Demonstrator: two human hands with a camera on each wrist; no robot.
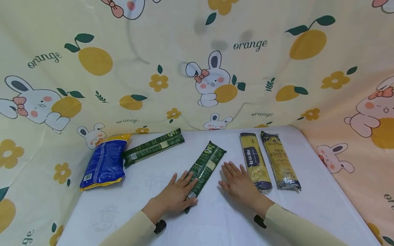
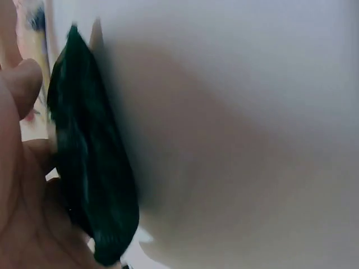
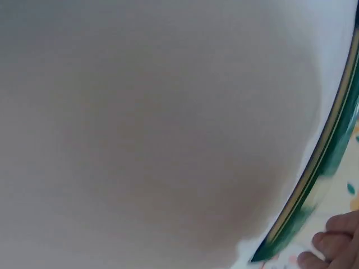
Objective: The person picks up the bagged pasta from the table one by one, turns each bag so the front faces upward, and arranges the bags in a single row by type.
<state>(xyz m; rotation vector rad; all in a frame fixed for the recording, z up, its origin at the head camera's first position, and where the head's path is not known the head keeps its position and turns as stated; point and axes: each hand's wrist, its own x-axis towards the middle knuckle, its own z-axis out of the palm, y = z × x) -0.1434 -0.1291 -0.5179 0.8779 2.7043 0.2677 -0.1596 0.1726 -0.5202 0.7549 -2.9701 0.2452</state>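
A long green packet (image 1: 204,167) lies slanted on the white table in the head view. My left hand (image 1: 175,193) rests across its lower part, fingers extended over it and thumb near its lower end. In the left wrist view, the dark green end of the packet shows beside the palm (image 2: 22,202). To the right of this packet, my right hand (image 1: 241,186) is spread palm down with nothing in it, beside a yellow spaghetti packet (image 1: 255,159). The right wrist view shows the green packet's edge (image 3: 314,179) and some fingertips (image 3: 331,244).
A second green packet (image 1: 155,147) lies at the back left, against a plump blue and yellow bag (image 1: 104,162). Another yellow pasta packet (image 1: 281,160) lies at the right. A printed cloth (image 1: 172,41) rises behind the white table (image 1: 132,208).
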